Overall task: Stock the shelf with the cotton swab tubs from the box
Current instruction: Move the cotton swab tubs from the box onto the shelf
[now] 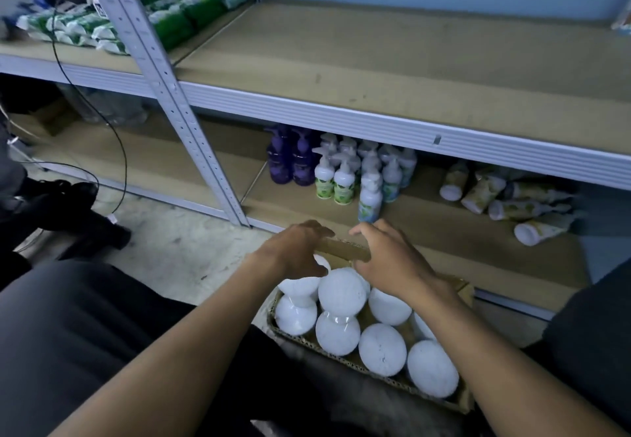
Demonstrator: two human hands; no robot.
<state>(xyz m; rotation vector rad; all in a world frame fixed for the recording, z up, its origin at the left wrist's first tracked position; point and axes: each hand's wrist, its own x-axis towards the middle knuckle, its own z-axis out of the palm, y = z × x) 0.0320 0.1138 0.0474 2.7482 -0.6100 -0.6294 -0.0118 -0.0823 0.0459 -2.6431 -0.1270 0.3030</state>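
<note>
A cardboard box (466,399) sits low in front of me with several round white-lidded cotton swab tubs (382,349) standing in it. One tub (342,292) stands higher than the others, near the far end. My left hand (293,249) and my right hand (389,255) both rest at the box's far flap (345,249), fingers curled over its edge. The raised tub sits just below and between the two hands; whether either hand touches it I cannot tell. The middle shelf board (392,61) above is bare brown wood.
Pump bottles (333,177), purple and white, stand on the bottom shelf; several tubes (505,204) lie on their sides to the right. Packs of wipes (164,9) fill the upper left shelf. A grey upright post (170,95) and a black cable (116,136) stand to the left.
</note>
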